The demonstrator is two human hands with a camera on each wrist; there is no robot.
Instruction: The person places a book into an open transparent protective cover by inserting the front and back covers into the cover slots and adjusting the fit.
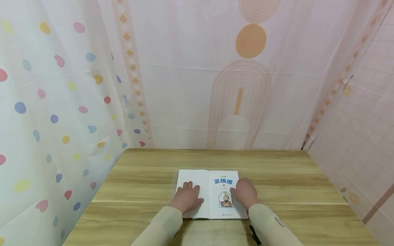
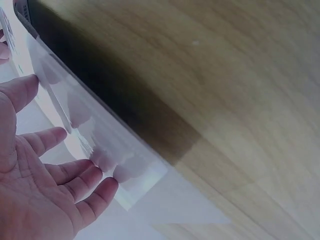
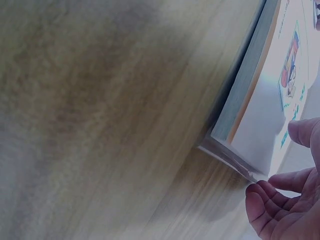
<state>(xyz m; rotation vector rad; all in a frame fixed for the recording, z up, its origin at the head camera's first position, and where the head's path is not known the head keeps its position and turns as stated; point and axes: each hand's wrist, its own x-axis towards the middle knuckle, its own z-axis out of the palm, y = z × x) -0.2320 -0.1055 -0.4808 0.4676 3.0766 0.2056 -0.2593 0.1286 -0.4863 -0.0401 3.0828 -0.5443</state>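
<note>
An open book (image 1: 214, 206) lies on the wooden table, a blank page at left and a title page with blue characters and a bearded cartoon figure at right. My left hand (image 1: 186, 198) rests on the left page, fingers spread; in the left wrist view the fingertips of this hand (image 2: 55, 185) touch the page beside a clear cover flap (image 2: 135, 175). At the book's right edge, my right hand (image 1: 245, 193) has its thumb on the title page. The right wrist view shows this hand (image 3: 292, 200) with curled fingers by the book's (image 3: 252, 137) clear-covered corner.
The wood-grain table (image 1: 138, 191) extends around the book on every side. Behind it hangs a pale patterned curtain (image 1: 178, 102), with a dotted curtain (image 1: 70, 136) at left and a checked one (image 1: 357, 136) at right.
</note>
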